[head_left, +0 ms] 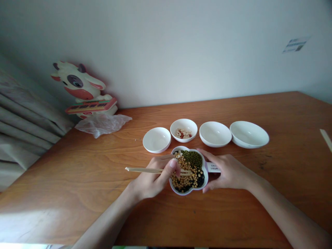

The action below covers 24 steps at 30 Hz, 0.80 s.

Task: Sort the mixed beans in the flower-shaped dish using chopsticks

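My left hand (155,174) is closed round a pair of wooden chopsticks (144,169), whose tips reach into a clover-shaped dish (206,176). Green beans (193,158), yellow beans (185,180), dark beans (200,179) and a few pale pieces lie in the dish. At its right side, my right hand (224,171) grips the dish by its handle and edge. Behind it stand white bowls; the second from the left (183,138) holds peanuts (183,133). The others, the leftmost bowl (157,140), a third bowl (215,134) and the rightmost bowl (249,135), hold nothing visible.
A cow-shaped toy keyboard (90,105) leans against the wall at the back left, with a crumpled clear plastic bag (103,124) before it. A curtain (23,128) hangs at the left. A pale stick (326,139) shows at the right edge of the wooden table (77,186).
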Motion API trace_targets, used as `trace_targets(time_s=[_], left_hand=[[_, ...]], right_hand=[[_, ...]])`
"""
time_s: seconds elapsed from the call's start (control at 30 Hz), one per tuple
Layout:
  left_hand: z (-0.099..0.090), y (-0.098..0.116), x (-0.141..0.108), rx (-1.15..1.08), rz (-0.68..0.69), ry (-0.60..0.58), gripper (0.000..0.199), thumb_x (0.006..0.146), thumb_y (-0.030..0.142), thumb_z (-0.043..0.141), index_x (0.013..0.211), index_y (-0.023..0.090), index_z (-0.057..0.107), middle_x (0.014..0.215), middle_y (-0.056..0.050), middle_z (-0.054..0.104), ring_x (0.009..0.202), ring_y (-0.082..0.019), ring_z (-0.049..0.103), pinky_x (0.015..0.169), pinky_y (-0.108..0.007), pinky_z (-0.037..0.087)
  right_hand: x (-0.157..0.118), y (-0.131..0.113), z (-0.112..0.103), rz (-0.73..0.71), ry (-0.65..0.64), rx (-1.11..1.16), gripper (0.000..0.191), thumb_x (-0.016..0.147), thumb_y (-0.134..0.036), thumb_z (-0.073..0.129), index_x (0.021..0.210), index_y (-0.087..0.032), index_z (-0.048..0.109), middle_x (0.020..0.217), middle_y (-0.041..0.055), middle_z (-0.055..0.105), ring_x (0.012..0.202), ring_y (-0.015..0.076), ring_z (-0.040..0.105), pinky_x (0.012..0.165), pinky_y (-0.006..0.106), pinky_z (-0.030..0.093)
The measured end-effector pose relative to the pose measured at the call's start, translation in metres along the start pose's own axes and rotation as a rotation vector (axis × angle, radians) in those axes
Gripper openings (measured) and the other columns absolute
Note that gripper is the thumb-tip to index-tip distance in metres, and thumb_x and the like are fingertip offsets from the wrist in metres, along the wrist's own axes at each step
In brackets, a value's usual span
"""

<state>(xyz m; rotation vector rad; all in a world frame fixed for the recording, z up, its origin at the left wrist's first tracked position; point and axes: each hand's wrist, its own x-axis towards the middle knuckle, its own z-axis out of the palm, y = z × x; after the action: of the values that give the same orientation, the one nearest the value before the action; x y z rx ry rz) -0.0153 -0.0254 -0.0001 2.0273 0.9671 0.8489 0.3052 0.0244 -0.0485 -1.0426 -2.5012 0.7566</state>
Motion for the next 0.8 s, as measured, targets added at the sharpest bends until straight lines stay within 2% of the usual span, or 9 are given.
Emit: trace_targets(time_s=[0.13, 0.43, 0.57, 0.8], left_hand=[[0.0001, -0.0032, -0.0002, -0.007, 0.029, 0.015, 0.060, 0.122, 0.049, 0.032, 0.089, 0.017, 0.071, 0.087, -0.004, 0.073, 0.079, -0.015, 0.068, 0.077, -0.027, 0.054], [0.0002, 0.0023, 0.0026, 0.055, 0.025, -0.060, 0.059, 0.122, 0.049, 0.028, 0.092, 0.019, 0.069, 0.089, -0.004, 0.071, 0.085, -0.017, 0.068, 0.082, -0.029, 0.054], [0.0002, 0.0021, 0.0022, 0.059, 0.012, -0.069, 0.059, 0.122, 0.048, 0.028, 0.092, 0.018, 0.069, 0.089, -0.005, 0.072, 0.083, -0.017, 0.068, 0.081, -0.030, 0.055], [0.0014, 0.0006, 0.0018, 0.053, 0.101, -0.014, 0.059, 0.121, 0.045, 0.034, 0.084, 0.017, 0.070, 0.080, -0.005, 0.072, 0.076, -0.016, 0.067, 0.072, -0.027, 0.053]], right_hand=[[0.0003, 0.0001, -0.0001, 0.004, -0.003, -0.004, 0.136, 0.068, -0.078, 0.094, 0.178, -0.030, 0.031, 0.144, 0.0147, 0.079, 0.115, 0.0405, 0.082, 0.096, 0.049, 0.067], [0.0002, -0.0013, -0.0011, 0.024, -0.016, -0.017, 0.134, 0.069, -0.079, 0.092, 0.177, -0.029, 0.032, 0.136, 0.0151, 0.082, 0.110, 0.0397, 0.084, 0.094, 0.048, 0.066], [0.0003, -0.0021, -0.0015, 0.024, -0.013, -0.009, 0.133, 0.068, -0.079, 0.092, 0.177, -0.029, 0.033, 0.139, 0.0145, 0.081, 0.111, 0.0398, 0.083, 0.094, 0.048, 0.066], [0.0001, 0.0005, 0.0001, 0.013, -0.022, -0.002, 0.131, 0.069, -0.079, 0.092, 0.176, -0.030, 0.033, 0.139, 0.0159, 0.081, 0.112, 0.0403, 0.083, 0.092, 0.047, 0.066]])
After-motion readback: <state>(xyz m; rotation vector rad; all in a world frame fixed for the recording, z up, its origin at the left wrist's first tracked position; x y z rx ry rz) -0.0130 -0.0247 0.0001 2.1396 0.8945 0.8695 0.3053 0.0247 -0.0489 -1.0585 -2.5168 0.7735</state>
